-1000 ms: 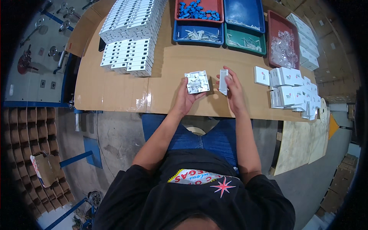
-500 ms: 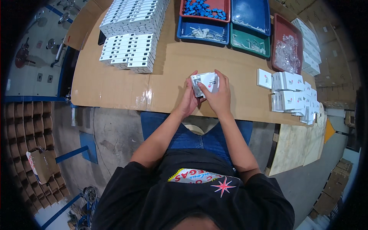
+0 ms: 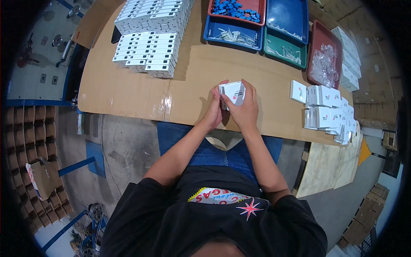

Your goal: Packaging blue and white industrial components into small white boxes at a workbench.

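Note:
Between my two hands, above the near part of the cardboard-covered table (image 3: 188, 92), is a small white box (image 3: 234, 90) with a red mark and dark print on its upper face. My left hand (image 3: 213, 112) is wrapped round its left side, fingertips at the upper left edge. On the right side my right hand (image 3: 245, 109) grips it, the thumb lying across the lower left of the face and the fingers along the far right edge. The underside of the box and part of the left fingers are hidden.
Tall stacks of white boxes (image 3: 147, 49) stand at the back left. Trays with blue parts (image 3: 235, 10), white sticks (image 3: 233, 37) and clear plastic pieces (image 3: 324, 64) line the back right. Similar small white boxes (image 3: 327, 113) are piled at the right edge.
The box has turned slightly in my hands, and the grey, see-through-looking left part under the thumb no longer shows. My left fingers have closed in at its edge. The whole view has shifted a little.

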Available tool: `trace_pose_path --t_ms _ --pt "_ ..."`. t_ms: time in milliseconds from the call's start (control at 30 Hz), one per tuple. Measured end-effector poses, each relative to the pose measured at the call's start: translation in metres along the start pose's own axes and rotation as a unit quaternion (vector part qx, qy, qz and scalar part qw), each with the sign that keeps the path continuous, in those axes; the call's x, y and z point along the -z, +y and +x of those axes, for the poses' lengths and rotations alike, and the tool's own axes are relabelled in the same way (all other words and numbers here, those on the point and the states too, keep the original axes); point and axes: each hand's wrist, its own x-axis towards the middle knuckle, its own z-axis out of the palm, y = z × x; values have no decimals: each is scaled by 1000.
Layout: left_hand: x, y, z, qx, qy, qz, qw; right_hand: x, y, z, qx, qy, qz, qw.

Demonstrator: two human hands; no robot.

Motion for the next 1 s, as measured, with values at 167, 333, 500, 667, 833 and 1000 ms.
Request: trace_pose_path --t_ms 167,333,500,667,833,1000 --pt "-1 0 -1 -13 11 37 999 -4 4 -1 20 2 -15 1000" --pt "0 -1 -1 -13 -4 21 1000 -6 6 -1 24 -5 -7 1000" --pt "0 -1 0 -21 -5 39 999 -8 6 -3 21 -1 -12 1000" --pt "2 0 2 -12 10 49 999 -10 9 -6 11 -11 -12 1000" --pt "6 -2 2 -13 3 11 1000 -19 18 -12 37 -9 -18 999" --pt "-5 5 -3 -1 11 53 999 -15 22 -12 35 -18 -15 999"
